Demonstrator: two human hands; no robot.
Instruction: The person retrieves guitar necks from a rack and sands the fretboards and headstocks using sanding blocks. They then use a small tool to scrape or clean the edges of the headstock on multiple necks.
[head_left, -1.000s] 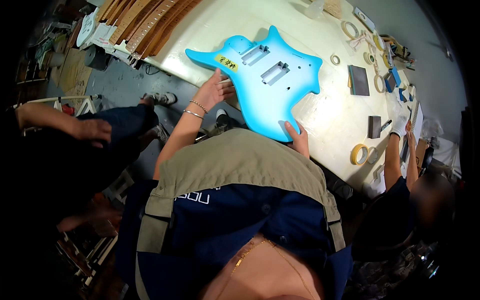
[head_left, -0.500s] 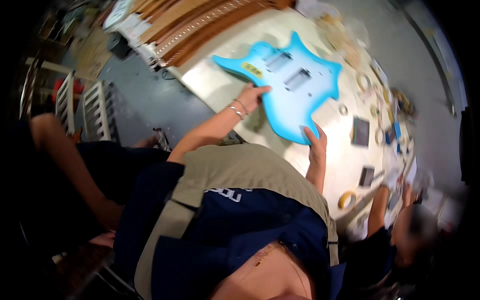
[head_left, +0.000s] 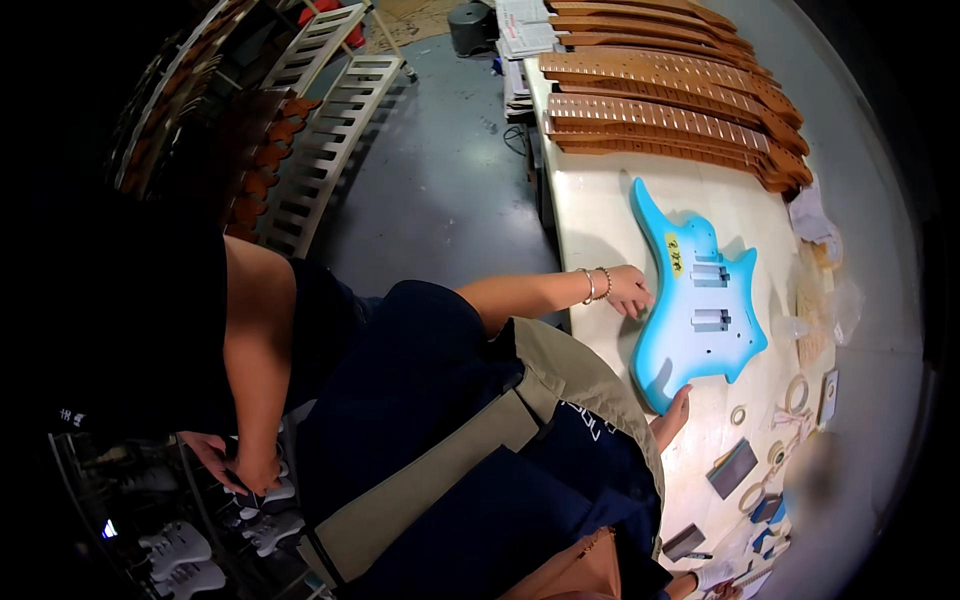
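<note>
An electric guitar body [head_left: 690, 345], light blue at the rim and fading to white, is on or just above the worktable, face up. Two rectangular pickup cavities and a yellow label with handwriting show on its face. Beside its left edge is my left hand [head_left: 628, 291], fingers loosely bent and apart, tips at or very near the rim. At the near end of the body, my right hand [head_left: 675, 415] grips the edge, with a finger or thumb lying along the rim. The rest of that hand is partly hidden by the body and my apron.
Wooden guitar necks [head_left: 660, 110] lie in rows across the table's far end. Tape rolls [head_left: 797, 393], a dark sanding block [head_left: 733, 468] and plastic wrap [head_left: 848, 308] lie along the right. Another person's arm [head_left: 255, 360] is at left, near a white slatted rack [head_left: 330, 150].
My view has turned, and the guitar body now points away from me along the table. My left hand has loosened at its edge; my right hand stays at the near end.
</note>
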